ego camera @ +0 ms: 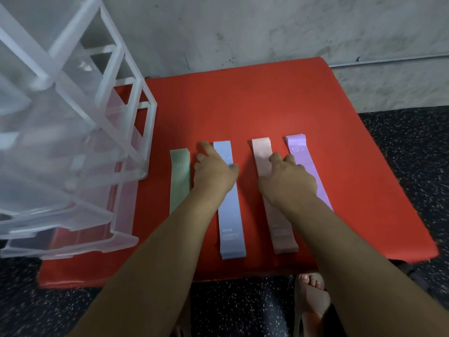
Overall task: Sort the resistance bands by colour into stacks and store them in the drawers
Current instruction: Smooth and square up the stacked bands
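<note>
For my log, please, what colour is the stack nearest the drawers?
The stack is green; head view.

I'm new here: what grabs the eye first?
On the bright red mat lie a green band stack, blue band stack, pink band stack and purple band stack, side by side. The left hand touches the blue, the right hand the pink and purple. A clear plastic drawer unit stands left.

Drawer unit [107, 76]: translucent glossy plastic. Resistance bands [229, 215]: smooth, matt. Red mat [267, 98]: matt. Floor [413, 142]: rough, speckled.
</note>
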